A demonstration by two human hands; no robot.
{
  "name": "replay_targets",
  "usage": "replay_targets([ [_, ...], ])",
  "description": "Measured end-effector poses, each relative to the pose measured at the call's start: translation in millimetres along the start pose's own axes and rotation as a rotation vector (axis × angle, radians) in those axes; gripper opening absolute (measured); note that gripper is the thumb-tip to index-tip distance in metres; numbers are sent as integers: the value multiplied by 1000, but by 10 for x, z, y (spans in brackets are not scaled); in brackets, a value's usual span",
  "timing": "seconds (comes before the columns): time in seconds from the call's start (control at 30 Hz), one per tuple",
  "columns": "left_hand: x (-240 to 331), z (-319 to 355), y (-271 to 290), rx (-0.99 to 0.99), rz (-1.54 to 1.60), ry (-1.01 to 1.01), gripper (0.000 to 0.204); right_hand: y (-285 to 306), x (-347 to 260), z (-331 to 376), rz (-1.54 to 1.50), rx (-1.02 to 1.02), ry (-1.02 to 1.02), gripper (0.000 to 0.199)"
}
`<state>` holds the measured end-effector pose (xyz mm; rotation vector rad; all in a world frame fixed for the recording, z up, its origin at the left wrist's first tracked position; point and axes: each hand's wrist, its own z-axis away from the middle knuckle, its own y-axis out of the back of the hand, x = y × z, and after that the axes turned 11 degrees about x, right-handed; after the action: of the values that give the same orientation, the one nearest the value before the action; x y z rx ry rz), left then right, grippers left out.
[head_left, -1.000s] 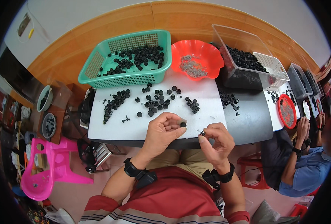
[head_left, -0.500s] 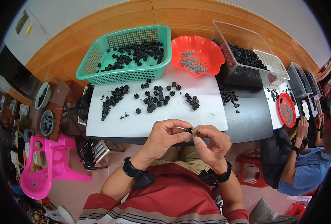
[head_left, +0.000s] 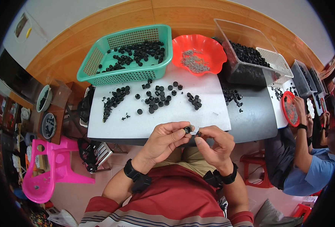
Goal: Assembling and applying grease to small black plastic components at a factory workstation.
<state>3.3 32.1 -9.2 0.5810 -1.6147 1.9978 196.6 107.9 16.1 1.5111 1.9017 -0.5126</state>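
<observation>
Between the thumb and fingers of my left hand (head_left: 163,140) is a round black cap (head_left: 187,129), its hollow side showing. Close beside it, my right hand (head_left: 217,146) pinches a small black piece (head_left: 198,134); its exact shape is too small to make out. Both hands are held just over the front edge of the white work mat (head_left: 118,127). On the mat lie loose round black caps (head_left: 162,98), a pile of smaller black parts (head_left: 107,109) at the left and a cluster of black pieces (head_left: 194,101) at the right.
At the back stand a green basket (head_left: 126,77) of black parts, a red scalloped bowl (head_left: 216,56) of thin metal pins and a clear bin (head_left: 247,77) of black parts. To the right, a co-worker's hand (head_left: 300,108) is at a red dish (head_left: 290,122). A pink stool (head_left: 58,166) stands left.
The black cap in my left hand has turned so that its hollow side shows, and my fingertips are slightly further apart. The co-worker's hand has moved up to the red dish.
</observation>
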Motion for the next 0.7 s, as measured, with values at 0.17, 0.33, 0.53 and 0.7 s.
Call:
replay_targets([
  [0.17,3,9,-33,-15,21,13,26,-13,-4,-25,0,-25,14,25],
  [0.33,-7,11,-26,-4,18,17,19,0,-27,-40,14,-68,4,24],
  [0.53,-24,29,-25,19,-20,20,22,-2,-51,-40,60,-90,-15,22],
  [0.7,-49,30,-1,23,3,26,23,0,-49,-31,87,-113,-25,24],
])
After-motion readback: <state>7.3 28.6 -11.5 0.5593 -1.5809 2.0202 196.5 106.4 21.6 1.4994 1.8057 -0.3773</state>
